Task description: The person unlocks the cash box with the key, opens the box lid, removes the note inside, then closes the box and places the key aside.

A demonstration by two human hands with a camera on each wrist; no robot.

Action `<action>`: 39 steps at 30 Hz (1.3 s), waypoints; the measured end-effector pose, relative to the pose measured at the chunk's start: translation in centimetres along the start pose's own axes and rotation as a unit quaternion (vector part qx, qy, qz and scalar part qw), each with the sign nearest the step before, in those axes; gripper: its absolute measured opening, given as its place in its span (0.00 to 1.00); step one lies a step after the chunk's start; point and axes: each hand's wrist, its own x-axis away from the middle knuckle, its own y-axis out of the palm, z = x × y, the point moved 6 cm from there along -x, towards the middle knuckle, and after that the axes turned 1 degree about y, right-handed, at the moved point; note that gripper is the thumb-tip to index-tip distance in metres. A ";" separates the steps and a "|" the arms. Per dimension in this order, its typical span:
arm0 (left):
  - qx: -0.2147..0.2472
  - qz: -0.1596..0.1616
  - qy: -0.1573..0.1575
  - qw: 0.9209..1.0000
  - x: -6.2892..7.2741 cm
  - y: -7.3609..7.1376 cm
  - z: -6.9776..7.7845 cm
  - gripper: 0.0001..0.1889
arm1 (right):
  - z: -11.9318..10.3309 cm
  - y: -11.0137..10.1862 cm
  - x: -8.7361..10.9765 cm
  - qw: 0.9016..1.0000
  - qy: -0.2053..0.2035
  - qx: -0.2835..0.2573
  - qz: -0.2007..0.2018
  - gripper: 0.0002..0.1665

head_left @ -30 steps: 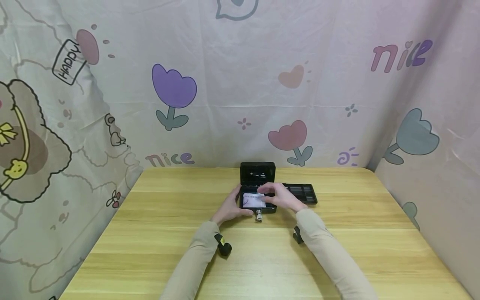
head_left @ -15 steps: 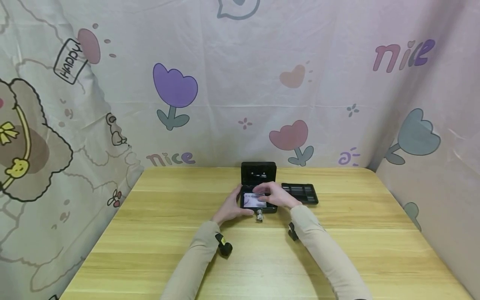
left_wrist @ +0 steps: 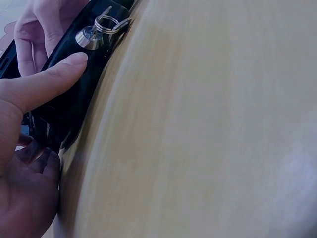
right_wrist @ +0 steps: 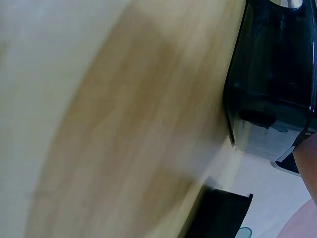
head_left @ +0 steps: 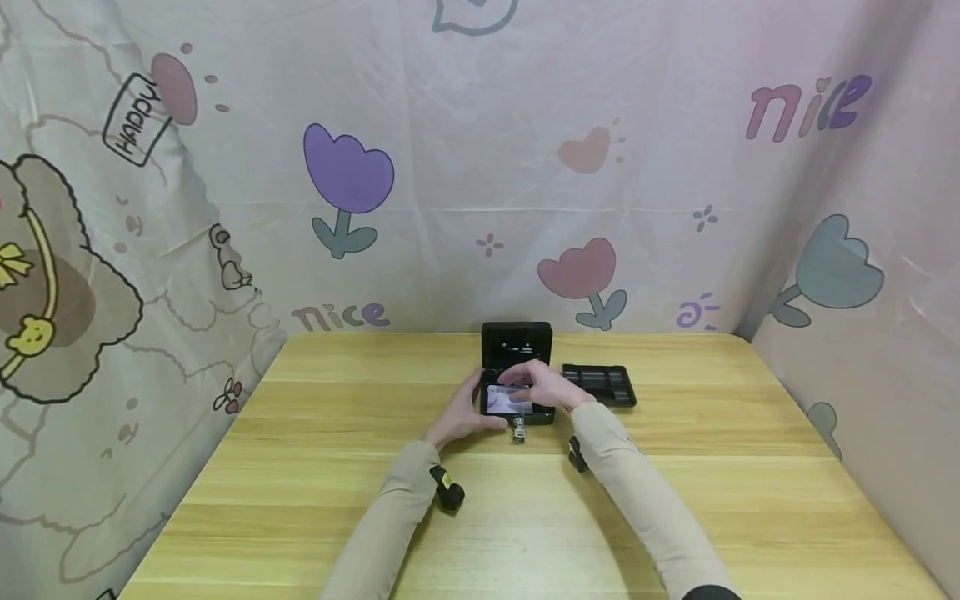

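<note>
Gripping hand: left hand (head_left: 457,417), clamped on the near-left corner of the black cash box (head_left: 538,419); thumb straight along the front wall beside the lock, fingers round the left side.
Reaching hand: right hand (head_left: 551,387), over the right part of the box, well apart from the left; fingers bent down toward the interior, thumb and fingers separated. Contact with the paper slip under them: cannot tell.
Cash box: open and level on the wood-grain table (head_left: 360,400), between the two hands.
Lid: raised lid (head_left: 517,340) upright along the back of the box; small bright spots on its inner face.
Paper slip: pale, pinkish printed paper slip (head_left: 498,403) inside the box, partly covered by the right hand; print too small to read.
Lock: silver cylinder lock (left_wrist: 89,37) on the box's front wall, key in it, metal key ring (left_wrist: 106,29) attached.
Compartment tray: black compartment tray (head_left: 615,382) flat on the table just right of the box, a strip of wood between.
Sleeves: beige left sleeve (head_left: 382,517) and right sleeve (head_left: 637,500), both coming from the near side of the box.
Backdrop: patterned cloth (head_left: 450,125) behind the box; tulips, hearts, the word "nice".
</note>
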 end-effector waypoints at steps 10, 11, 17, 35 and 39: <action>0.001 0.000 -0.009 1.000 -0.1 0.0 -0.2 0.64 | -0.1 -0.1 -0.3 1.000 -0.004 0.012 -0.002 0.22; 0.001 0.000 -0.010 1.000 -0.1 0.0 -0.2 0.64 | -0.1 -0.1 -0.3 1.000 -0.004 0.016 -0.003 0.21; -0.001 -0.002 -0.013 1.000 -0.1 0.0 -0.2 0.63 | -0.2 0.0 -0.3 1.000 -0.005 0.021 -0.006 0.20; -0.007 0.000 -0.006 1.000 -0.2 0.0 -0.4 0.63 | 0.1 -0.2 -0.4 0.999 -0.005 -0.011 0.033 0.19; -0.005 0.001 -0.005 1.000 -0.2 0.0 -0.4 0.63 | 0.1 -0.3 -0.6 0.999 -0.001 -0.020 0.051 0.21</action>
